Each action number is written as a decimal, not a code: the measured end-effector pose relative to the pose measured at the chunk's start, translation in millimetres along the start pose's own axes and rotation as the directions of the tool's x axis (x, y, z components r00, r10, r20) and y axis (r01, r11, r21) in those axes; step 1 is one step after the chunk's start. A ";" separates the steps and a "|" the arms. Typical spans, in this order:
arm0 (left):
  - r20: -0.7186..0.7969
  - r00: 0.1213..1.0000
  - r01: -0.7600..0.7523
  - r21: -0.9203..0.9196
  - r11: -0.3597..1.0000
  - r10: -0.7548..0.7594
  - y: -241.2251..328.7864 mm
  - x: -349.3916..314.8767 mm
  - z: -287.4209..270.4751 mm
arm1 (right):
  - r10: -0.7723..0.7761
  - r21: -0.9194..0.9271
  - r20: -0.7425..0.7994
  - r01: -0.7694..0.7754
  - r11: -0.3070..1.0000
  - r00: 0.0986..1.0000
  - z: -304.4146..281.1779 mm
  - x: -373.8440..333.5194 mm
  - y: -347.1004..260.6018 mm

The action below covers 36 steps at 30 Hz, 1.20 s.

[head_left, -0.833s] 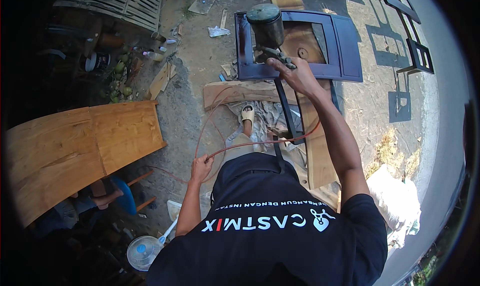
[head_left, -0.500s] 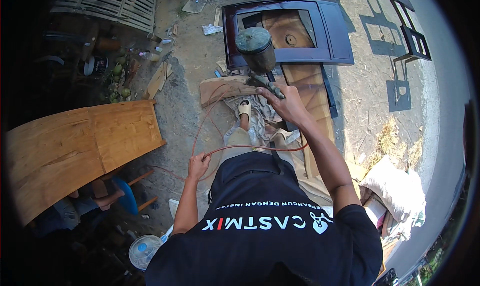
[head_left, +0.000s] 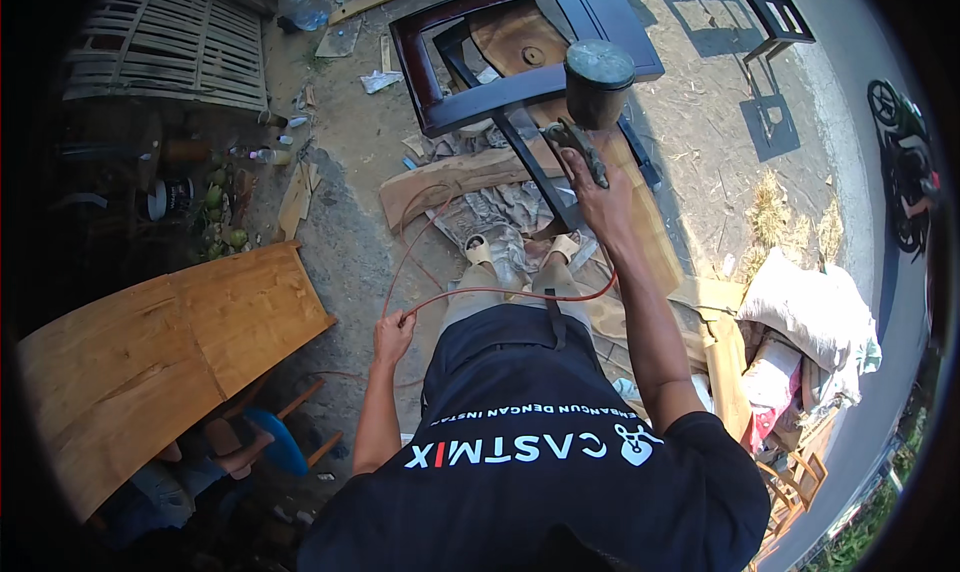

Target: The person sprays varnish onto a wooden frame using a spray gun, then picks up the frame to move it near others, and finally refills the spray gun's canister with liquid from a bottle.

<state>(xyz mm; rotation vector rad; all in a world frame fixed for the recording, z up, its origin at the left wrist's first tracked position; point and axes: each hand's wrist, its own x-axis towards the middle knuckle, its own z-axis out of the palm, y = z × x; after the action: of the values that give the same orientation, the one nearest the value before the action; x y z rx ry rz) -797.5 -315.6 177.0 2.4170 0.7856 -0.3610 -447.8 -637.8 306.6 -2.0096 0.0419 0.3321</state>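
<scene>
Head view showed the right hand [head_left: 603, 197] closed around a spray gun [head_left: 578, 150], its lidded cup [head_left: 598, 87] just ahead of the fingers; what the cup held, or how much, I couldn't tell. Beyond that hand, ahead and to its left, lay the dark frame [head_left: 500, 97]. Its finish looked well along to me: glossy colour covered the rails I could see, though the undersides were hidden. No mist showed at the gun. The left hand [head_left: 393, 337], nearer the body, was curled tight on a red hose [head_left: 470, 292]. Ahead of it and to its left sat a bucket [head_left: 170, 199], contents unclear. Right of the right hand, a sack [head_left: 800, 307] bulged, its filling hidden.
</scene>
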 end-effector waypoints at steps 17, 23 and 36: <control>0.107 0.967 -0.233 -0.001 0.973 0.232 -19.8 77.1 -39.9 | 0.045 -0.160 -0.531 -0.153 0.975 0.846 -64.8 34.2 6.9; 0.126 0.964 -0.232 -0.043 0.972 0.236 -36.7 86.2 -47.4 | -0.036 -0.143 -0.417 -0.027 0.989 0.908 -8.9 15.6 -14.6; 0.145 0.969 -0.197 -0.039 0.980 0.201 -92.4 87.8 -76.3 | -0.081 -0.107 -0.057 0.075 0.991 0.995 110.8 -40.7 -68.4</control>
<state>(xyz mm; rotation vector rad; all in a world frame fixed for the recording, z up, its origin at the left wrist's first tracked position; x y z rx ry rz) -778.2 -169.1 162.3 2.3876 0.4747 -0.4429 -498.8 -513.6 331.1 -2.1191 -0.0161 0.2263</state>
